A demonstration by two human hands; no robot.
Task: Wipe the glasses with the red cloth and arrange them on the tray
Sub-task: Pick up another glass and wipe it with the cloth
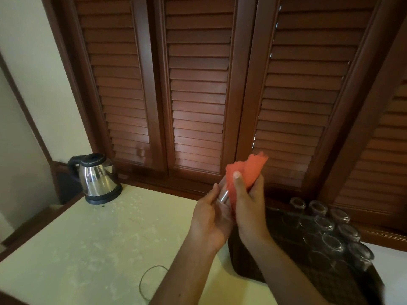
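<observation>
Both hands meet above the table [92, 243]: left hand [212, 219] cradles a slippery, fragile glass [222, 194], right hand [250, 208] fingers pinch the soft red cloth [244, 172].

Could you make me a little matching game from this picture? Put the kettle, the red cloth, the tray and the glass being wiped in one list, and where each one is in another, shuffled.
Things:
1. kettle
2. red cloth
3. tray
4. glass being wiped

Places:
A. held in the left hand
B. on the right of the table, carrying rows of glasses
C. far left corner of the table
D. gripped by the right hand

Pairs: 1-C, 2-D, 3-B, 4-A
</observation>
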